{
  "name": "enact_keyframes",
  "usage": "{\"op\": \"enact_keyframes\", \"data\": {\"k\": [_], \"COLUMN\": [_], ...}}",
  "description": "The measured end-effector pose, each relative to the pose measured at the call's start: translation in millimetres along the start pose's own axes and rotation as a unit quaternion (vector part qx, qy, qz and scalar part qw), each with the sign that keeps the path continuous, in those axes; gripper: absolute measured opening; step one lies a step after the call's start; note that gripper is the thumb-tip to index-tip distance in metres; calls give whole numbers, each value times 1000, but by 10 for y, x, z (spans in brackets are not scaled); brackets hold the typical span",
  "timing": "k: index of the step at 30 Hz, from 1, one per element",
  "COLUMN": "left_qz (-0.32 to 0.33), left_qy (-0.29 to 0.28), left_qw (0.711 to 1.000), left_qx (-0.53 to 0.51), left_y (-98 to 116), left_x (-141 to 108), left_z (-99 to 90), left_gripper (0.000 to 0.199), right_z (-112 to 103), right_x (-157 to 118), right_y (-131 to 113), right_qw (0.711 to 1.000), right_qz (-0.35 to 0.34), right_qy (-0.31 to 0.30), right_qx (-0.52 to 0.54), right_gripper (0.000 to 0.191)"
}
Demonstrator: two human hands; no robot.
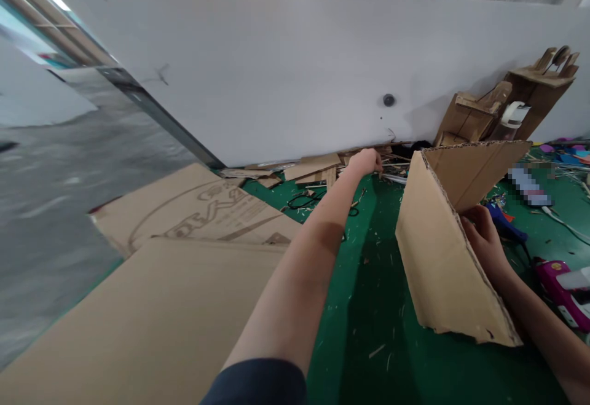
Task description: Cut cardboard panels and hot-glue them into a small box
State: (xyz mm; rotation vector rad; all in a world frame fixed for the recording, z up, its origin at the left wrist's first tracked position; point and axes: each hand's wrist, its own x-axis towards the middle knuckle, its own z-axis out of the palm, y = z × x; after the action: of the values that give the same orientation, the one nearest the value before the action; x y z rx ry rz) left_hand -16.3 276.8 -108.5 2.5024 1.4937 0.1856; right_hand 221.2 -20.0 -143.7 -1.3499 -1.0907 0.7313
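My left hand (366, 162) is stretched forward to the back of the table, over a pile of thin sticks and cardboard scraps (318, 167). Its fingers are curled closed; whatever they pinch is too small or hidden to make out. On the right stands a folded cardboard piece (445, 263), two panels meeting at an upright corner. My right hand (483, 233) grips it from the inner side, with some fingertips hidden by the near panel. Black-handled scissors (302, 200) lie left of my left forearm.
Large flat cardboard sheets (138, 306) cover the left of the green table (369, 331). A white panel (276, 73) stands along the back. Wooden pieces (470, 116) and a clear bottle (512, 117) stand back right. A magenta tool (555, 282) and white cable (569, 227) lie right.
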Motion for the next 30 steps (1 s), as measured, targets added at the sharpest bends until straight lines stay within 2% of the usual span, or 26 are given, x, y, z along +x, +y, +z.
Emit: {"op": "enact_keyframes", "data": {"k": [7, 16, 20, 25, 30], "left_qz": [41, 36, 27, -10, -41], "left_qy": [11, -8, 3, 40, 72], "left_qw": [999, 999, 999, 997, 992], "left_qx": [-18, 24, 47, 71, 99], "left_y": [-138, -213, -279, -403, -471], "left_x": [-35, -89, -177, -455, -1024], "left_z": [-82, -146, -217, -412, -803], "left_gripper": [28, 33, 33, 33, 27], "right_z": [-12, -31, -34, -32, -27], "right_x": [34, 27, 30, 31, 22], "right_y": [33, 58, 78, 85, 71], "right_qw": [1000, 1000, 999, 999, 999], "right_qz": [-19, -26, -31, -40, -42], "right_qy": [4, -4, -4, 2, 0], "right_qx": [-8, 0, -10, -13, -22], "right_gripper": [32, 31, 30, 30, 31]}}
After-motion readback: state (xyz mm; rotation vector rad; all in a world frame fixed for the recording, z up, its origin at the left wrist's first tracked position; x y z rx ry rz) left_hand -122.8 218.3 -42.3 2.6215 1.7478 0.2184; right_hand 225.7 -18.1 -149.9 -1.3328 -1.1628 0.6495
